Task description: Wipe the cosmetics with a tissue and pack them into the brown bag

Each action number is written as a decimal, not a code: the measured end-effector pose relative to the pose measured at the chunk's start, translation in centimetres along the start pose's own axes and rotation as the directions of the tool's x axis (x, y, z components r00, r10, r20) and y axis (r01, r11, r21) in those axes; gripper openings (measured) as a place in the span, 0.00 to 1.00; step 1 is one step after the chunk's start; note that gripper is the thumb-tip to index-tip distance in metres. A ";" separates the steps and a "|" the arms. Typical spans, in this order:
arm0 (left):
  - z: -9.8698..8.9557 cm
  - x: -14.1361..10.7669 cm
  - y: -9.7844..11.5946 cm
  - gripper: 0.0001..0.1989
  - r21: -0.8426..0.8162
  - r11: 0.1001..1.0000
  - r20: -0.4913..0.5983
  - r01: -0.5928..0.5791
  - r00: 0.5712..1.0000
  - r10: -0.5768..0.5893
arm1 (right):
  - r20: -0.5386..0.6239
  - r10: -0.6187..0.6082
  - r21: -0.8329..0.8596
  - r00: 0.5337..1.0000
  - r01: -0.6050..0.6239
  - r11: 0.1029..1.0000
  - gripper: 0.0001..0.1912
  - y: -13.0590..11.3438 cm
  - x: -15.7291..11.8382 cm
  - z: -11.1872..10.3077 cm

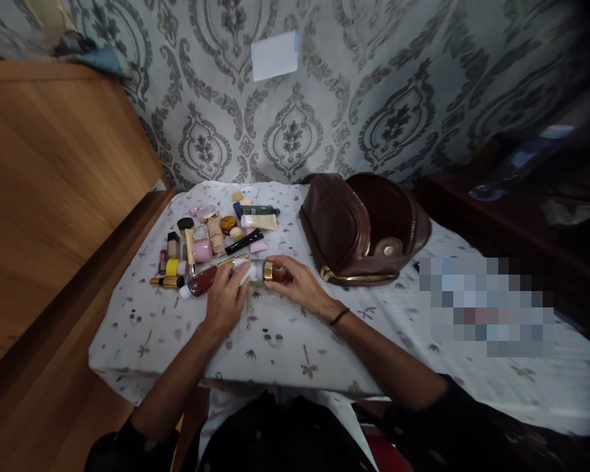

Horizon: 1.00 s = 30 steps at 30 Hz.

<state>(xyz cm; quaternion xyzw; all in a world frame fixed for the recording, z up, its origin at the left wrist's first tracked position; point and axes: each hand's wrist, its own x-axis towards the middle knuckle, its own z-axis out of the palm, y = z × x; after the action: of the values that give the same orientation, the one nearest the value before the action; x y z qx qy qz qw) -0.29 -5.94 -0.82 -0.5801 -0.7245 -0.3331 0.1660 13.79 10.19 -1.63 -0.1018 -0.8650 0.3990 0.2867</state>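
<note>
1. In the head view, the left hand (227, 298) is pinching a soft white wad (246, 270) against a see-through bottle with a shiny gold cap (269, 271).
2. The right hand (297, 283) is gripping that bottle by its gold end, over the table's front half.
3. A big brown leather bag (341, 226) is sitting open beside the hands; its inside is looking too dark to tell what it is holding.
4. A red-brown bottle with a white cap (202, 280) is lying by the left hand, and a round pink jar (202, 251) is standing behind it.
5. A white cloth with little plant pictures (280, 347) is covering the table.
6. Grey swirly wallpaper (292, 134) is rising behind.
</note>
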 end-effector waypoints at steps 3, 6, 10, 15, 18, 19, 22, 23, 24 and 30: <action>0.1 0.0 -0.4 0.17 -0.019 0.997 0.003 0.070 0.998 -0.070 | 0.019 -0.003 -0.011 1.000 0.003 1.000 0.30 -0.2 0.1 -0.1; 0.0 0.1 -0.5 0.17 -0.026 0.998 0.003 0.064 0.998 -0.064 | 0.016 0.022 0.020 1.000 -0.022 1.000 0.29 -0.2 0.0 0.0; -0.2 0.1 0.0 0.17 -0.040 0.996 -0.012 -0.079 0.997 0.079 | -0.017 0.068 0.049 0.998 -0.067 0.997 0.27 -0.4 0.0 0.2; -0.4 0.1 0.4 0.17 -0.018 0.991 -0.017 -0.131 0.991 0.131 | 0.049 0.137 0.079 0.989 -0.141 0.987 0.29 -0.9 -0.1 0.0; -0.2 0.1 0.2 0.17 -0.020 0.998 -0.002 -0.055 0.999 0.055 | 0.041 0.116 0.079 0.992 -0.119 0.990 0.27 -0.8 0.1 -0.2; -0.2 0.1 0.1 0.17 -0.026 0.999 0.003 -0.029 1.000 0.029 | 0.032 0.102 0.082 0.994 -0.104 0.991 0.26 -0.8 0.1 -0.1; -0.1 0.0 -0.1 0.17 -0.041 0.999 0.008 0.025 1.000 -0.025 | 0.013 0.050 0.096 0.999 -0.051 0.994 0.25 -0.5 0.1 -0.1; -0.1 0.0 -0.2 0.17 -0.039 0.999 0.006 0.035 0.999 -0.035 | 0.014 0.038 0.102 0.999 -0.039 0.994 0.26 -0.4 0.1 0.0; -0.1 0.0 -0.2 0.17 -0.035 0.999 0.003 0.038 0.999 -0.038 | 0.019 0.032 0.110 0.999 -0.034 0.993 0.26 -0.4 0.1 0.0; -0.2 0.1 0.3 0.18 -0.038 0.994 0.003 -0.107 0.994 0.107 | 0.023 0.064 0.108 0.998 -0.066 0.992 0.27 -0.2 0.1 0.0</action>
<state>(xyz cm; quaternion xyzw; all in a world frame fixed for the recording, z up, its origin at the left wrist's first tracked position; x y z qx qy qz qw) -0.08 -6.01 -0.52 -0.6219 -0.6865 -0.3357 0.1708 13.69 10.07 -1.43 -0.1102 -0.8409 0.4556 0.2704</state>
